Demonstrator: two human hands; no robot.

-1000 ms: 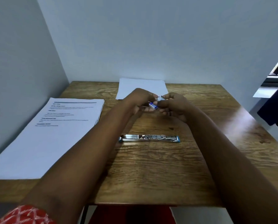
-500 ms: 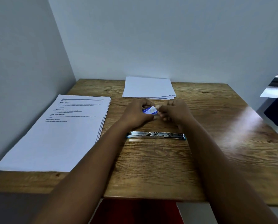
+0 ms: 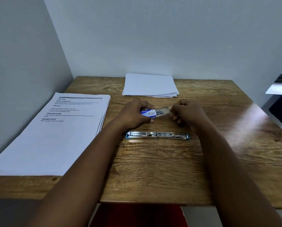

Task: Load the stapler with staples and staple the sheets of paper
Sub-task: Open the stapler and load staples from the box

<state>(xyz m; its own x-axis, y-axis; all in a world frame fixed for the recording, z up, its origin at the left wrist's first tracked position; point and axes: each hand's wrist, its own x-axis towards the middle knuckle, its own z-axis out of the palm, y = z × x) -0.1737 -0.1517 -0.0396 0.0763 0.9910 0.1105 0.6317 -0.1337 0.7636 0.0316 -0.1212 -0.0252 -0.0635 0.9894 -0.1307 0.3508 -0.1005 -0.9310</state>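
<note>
My left hand (image 3: 133, 114) grips the blue and white sleeve of a small staple box (image 3: 148, 113). My right hand (image 3: 188, 112) pinches the end of the box's cardboard inner tray (image 3: 163, 111), which is slid partway out to the right and shows dark staples inside. The stapler (image 3: 157, 135) lies flat and unfolded open on the wooden table (image 3: 153, 169), just nearer to me than both hands, its metal channel facing up. A stack of printed sheets (image 3: 58, 133) lies at the left.
A second stack of blank white sheets (image 3: 150, 85) lies at the table's far edge against the wall. Walls close the left and back sides. A dark object and a window ledge (image 3: 278, 89) are at the right.
The inner tray has slid out of the sleeve to the right as my hands moved apart. The view has shifted, so the table sits lower and closer.
</note>
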